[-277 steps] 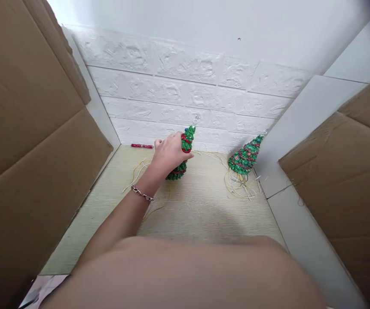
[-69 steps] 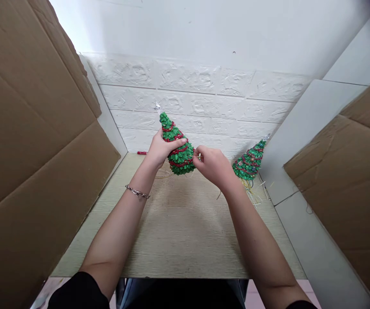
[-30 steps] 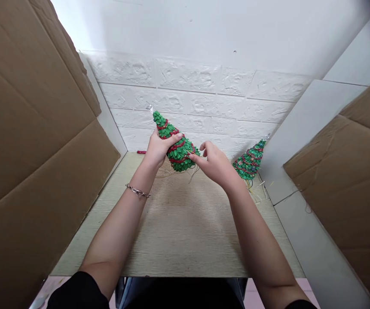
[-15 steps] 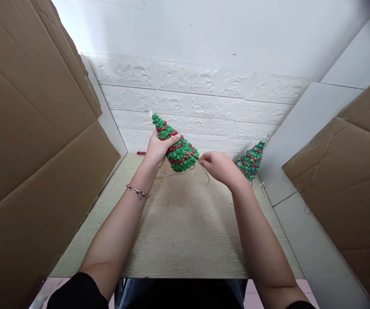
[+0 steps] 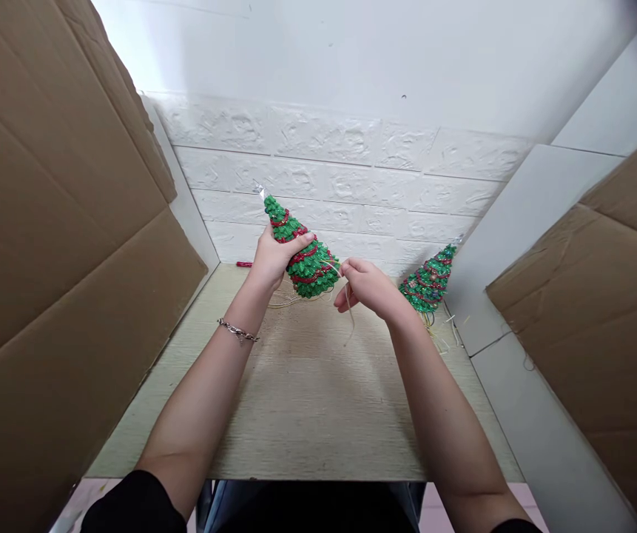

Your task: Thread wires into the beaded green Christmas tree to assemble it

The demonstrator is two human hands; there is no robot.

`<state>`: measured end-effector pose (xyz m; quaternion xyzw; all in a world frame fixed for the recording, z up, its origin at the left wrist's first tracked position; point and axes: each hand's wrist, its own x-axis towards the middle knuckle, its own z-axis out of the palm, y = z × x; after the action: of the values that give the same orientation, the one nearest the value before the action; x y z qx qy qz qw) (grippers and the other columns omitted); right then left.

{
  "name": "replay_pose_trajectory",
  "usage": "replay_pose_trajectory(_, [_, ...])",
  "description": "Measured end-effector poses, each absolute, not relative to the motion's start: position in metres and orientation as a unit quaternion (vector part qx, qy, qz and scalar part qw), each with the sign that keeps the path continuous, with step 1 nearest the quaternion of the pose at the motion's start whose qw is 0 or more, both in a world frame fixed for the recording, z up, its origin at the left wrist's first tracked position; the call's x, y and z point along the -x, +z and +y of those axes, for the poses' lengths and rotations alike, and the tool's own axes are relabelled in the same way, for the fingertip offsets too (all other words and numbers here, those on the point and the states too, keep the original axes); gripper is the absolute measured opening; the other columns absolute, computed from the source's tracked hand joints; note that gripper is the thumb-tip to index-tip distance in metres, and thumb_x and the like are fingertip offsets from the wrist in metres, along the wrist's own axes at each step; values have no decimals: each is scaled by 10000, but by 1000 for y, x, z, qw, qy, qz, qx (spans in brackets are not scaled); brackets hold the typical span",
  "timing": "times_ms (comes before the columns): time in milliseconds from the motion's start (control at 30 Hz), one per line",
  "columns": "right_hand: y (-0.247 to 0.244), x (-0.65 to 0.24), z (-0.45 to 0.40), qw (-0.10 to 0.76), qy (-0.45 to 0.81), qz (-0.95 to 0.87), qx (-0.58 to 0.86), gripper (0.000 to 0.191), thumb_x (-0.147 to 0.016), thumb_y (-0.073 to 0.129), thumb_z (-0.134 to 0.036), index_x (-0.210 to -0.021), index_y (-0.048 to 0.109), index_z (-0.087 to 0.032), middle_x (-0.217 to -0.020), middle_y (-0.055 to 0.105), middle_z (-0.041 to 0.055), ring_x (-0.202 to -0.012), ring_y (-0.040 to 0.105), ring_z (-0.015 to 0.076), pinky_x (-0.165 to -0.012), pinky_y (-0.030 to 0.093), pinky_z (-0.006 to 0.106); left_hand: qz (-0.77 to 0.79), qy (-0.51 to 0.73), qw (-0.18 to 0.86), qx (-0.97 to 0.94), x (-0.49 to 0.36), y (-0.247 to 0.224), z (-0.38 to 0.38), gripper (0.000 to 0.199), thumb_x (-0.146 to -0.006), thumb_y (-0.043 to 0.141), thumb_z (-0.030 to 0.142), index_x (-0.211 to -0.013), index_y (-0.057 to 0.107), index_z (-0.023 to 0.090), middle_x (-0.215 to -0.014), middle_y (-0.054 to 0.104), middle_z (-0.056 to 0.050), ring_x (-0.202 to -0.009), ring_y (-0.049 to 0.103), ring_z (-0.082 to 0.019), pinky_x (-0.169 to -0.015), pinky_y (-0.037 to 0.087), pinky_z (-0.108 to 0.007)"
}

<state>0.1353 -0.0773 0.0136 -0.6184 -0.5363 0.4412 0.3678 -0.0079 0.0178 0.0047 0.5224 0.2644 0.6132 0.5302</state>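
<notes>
My left hand [image 5: 274,257] is wrapped round a small green Christmas tree [image 5: 310,268] with red garlands. The tree is tilted, its silvery tip pointing up and left and its wide base toward my right hand. Beside that base, my right hand [image 5: 367,284] pinches a pale cord [image 5: 350,314] between thumb and forefinger. The cord runs from the tree's lower branches and its loose end hangs below my fingers. My other right fingers are partly spread. More thin strands [image 5: 283,302] show beneath the tree.
A second decorated Christmas tree [image 5: 430,281] leans at the right back, pale cord pieces [image 5: 451,326] near its base. A red stick-like thing [image 5: 244,264] lies at the back left. Cardboard sheets [image 5: 63,192] flank the wooden table [image 5: 318,414], with a white brick-patterned wall [image 5: 323,141] behind.
My right hand has shifted slightly left and its lower fingers have opened out. The cord's free end now hangs lower. My left hand and the tree have barely moved.
</notes>
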Motion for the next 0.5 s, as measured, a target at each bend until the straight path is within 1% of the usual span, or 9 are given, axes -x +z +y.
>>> replay_pose_trajectory(67, [13, -135, -77, 379, 414, -541, 626, 206, -1051, 255, -159, -904, 396, -183, -484, 490, -37, -382, 498, 161, -401, 365, 178, 267, 613, 527, -525, 8, 4, 19, 518, -439, 881, 273, -786, 522, 139, -746, 574, -7, -658, 550, -112, -655, 496, -263])
replay_pose_trajectory(133, [10, -137, -75, 394, 363, -551, 640, 193, -1044, 300, -168, -907, 435, -182, -485, 461, -55, -360, 442, 136, -396, 303, 173, 268, 613, 526, -525, 8, 3, 20, 518, -437, 878, 272, -787, 518, 141, -750, 574, -7, -659, 550, -114, -658, 495, -265])
replay_pose_trajectory(200, [8, -138, -73, 404, 300, -563, 655, 217, -1049, 334, -202, -891, 480, -173, -523, 462, -47, -418, 443, 130, -444, 300, 183, 268, 612, 525, -528, 8, 2, 20, 523, -437, 877, 269, -795, 516, 144, -755, 573, -7, -663, 550, -115, -666, 494, -267])
replay_pose_trajectory(267, [8, -139, -74, 408, 240, -581, 661, 266, -1059, 372, -280, -872, 521, -165, -591, 487, -26, -542, 490, 142, -524, 323, 196, 266, 610, 525, -531, 8, 2, 19, 530, -445, 874, 265, -819, 519, 143, -765, 574, -10, -671, 550, -116, -678, 490, -268])
replay_pose_trajectory(333, [10, -139, -77, 407, 208, -600, 656, 274, -1047, 435, -375, -915, 551, -166, -645, 505, -19, -645, 516, 157, -577, 325, 206, 266, 608, 526, -531, 8, 3, 19, 545, -449, 872, 255, -855, 524, 144, -778, 575, -8, -682, 552, -117, -692, 487, -268])
replay_pose_trajectory(367, [12, -139, -80, 402, 205, -611, 650, 258, -1035, 465, -401, -968, 557, -170, -650, 503, -24, -662, 518, 161, -583, 318, 209, 266, 608, 529, -529, 8, 3, 18, 554, -449, 870, 248, -871, 526, 147, -784, 576, -5, -688, 554, -117, -698, 487, -268])
replay_pose_trajectory(433, [15, -138, -84, 389, 196, -638, 635, 205, -1022, 499, -371, -1064, 546, -176, -643, 494, -36, -641, 507, 160, -578, 297, 215, 265, 605, 534, -527, 7, 3, 17, 561, -446, 867, 238, -883, 525, 152, -789, 575, -1, -696, 558, -120, -702, 489, -270])
replay_pose_trajectory(500, [18, -136, -87, 379, 144, -667, 626, 114, -1017, 488, -256, -1049, 551, -166, -672, 515, -29, -642, 500, 158, -584, 280, 223, 264, 603, 536, -528, 7, 3, 17, 549, -445, 865, 238, -866, 523, 150, -787, 576, -3, -698, 559, -123, -697, 492, -274])
